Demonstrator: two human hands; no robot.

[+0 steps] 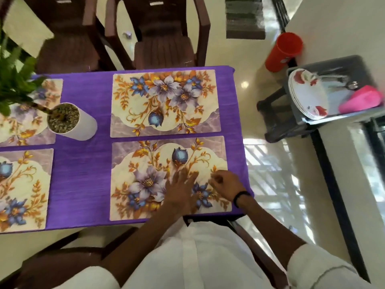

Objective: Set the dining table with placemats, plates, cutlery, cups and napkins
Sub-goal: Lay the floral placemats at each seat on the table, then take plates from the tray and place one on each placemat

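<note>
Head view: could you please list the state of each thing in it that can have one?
Near right placemat: flat on the table, under both hands.
Far right placemat: flat, bare.
Left hand: fingers straight, pressing the near right placemat.
Right hand: fingers curled over that mat's right part; whether it pinches anything cannot be told.
Plates: stacked, leaning in the grey tray.
Potted plant: upright.
</note>
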